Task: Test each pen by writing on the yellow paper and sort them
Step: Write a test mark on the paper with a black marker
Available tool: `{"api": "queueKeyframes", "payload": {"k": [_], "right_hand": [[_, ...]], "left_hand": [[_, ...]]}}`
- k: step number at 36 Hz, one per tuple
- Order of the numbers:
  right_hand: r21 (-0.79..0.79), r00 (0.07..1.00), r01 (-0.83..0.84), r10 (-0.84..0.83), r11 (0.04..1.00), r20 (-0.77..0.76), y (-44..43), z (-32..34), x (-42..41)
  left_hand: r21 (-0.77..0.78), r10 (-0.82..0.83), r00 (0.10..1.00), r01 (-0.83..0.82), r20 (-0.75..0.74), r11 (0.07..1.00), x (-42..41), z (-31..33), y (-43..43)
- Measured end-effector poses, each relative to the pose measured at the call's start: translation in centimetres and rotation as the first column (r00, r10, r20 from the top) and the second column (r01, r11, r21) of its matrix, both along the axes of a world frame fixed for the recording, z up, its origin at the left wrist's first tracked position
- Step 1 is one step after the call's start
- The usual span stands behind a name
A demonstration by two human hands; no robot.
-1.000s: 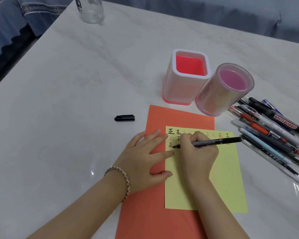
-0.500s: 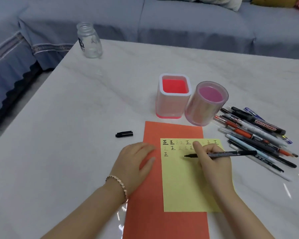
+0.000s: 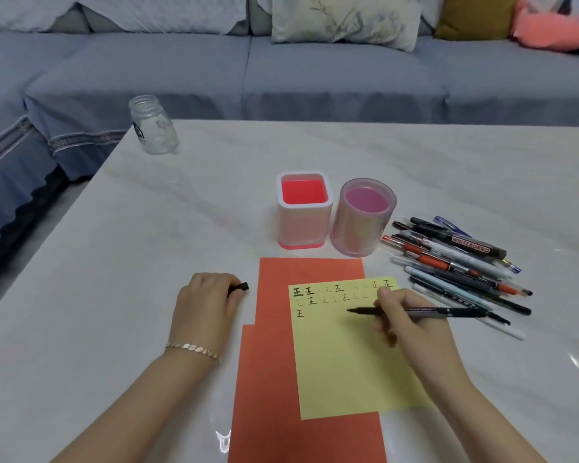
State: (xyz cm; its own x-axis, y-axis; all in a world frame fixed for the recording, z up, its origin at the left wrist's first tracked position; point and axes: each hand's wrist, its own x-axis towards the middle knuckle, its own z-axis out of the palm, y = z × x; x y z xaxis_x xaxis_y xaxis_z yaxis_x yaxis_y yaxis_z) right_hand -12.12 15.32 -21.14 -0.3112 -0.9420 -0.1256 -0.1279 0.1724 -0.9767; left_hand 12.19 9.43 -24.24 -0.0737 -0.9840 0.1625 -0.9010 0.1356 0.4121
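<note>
Marble table [image 3: 147, 245], sofa behind. I see right hand [image 3: 411, 324] gripping black marker [image 3: 425, 311], tip lifted off yellow paper [image 3: 348, 355]; left hand [image 3: 208, 302] closing on cap [image 3: 239, 288], likely for recapping. Untested pens [image 3: 455, 262] piled right of holders [image 3: 335, 215].

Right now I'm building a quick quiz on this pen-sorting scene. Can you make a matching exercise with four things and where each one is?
Things:
1. black marker
2. marker cap
3. glass jar
4. pile of pens

Places:
A. far left corner of the table
B. in the left hand
C. in the right hand, over the yellow paper
D. right of the two pen holders

Pairs: 1-C, 2-B, 3-A, 4-D
</note>
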Motion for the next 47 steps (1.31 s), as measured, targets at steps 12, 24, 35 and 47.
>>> {"api": "queueKeyframes", "payload": {"k": [12, 24, 35, 47], "right_hand": [[-0.033, 0.905, -0.051, 0.06, 0.998, 0.421, 1.2, 3.9, 0.7], [-0.118, 0.92, -0.119, 0.154, 0.986, 0.361, 1.7, 4.6, 1.0], [-0.077, 0.977, -0.082, 0.096, 0.994, 0.189, 1.3, 4.5, 1.0], [-0.114, 0.978, -0.1, 0.119, 0.988, 0.172, 1.3, 3.2, -1.5]], "left_hand": [[0.112, 0.003, 0.623, 0.136, -0.783, 0.984, -5.0, 6.3, 4.7], [0.069, -0.09, 0.686, 0.201, -0.722, 0.977, -5.7, 6.8, 5.1], [0.068, -0.31, 0.692, 0.461, -0.653, 0.885, -7.5, 6.8, 5.3], [0.456, 0.047, 0.529, 0.68, -0.847, 0.574, -11.1, 7.6, 3.5]]}}
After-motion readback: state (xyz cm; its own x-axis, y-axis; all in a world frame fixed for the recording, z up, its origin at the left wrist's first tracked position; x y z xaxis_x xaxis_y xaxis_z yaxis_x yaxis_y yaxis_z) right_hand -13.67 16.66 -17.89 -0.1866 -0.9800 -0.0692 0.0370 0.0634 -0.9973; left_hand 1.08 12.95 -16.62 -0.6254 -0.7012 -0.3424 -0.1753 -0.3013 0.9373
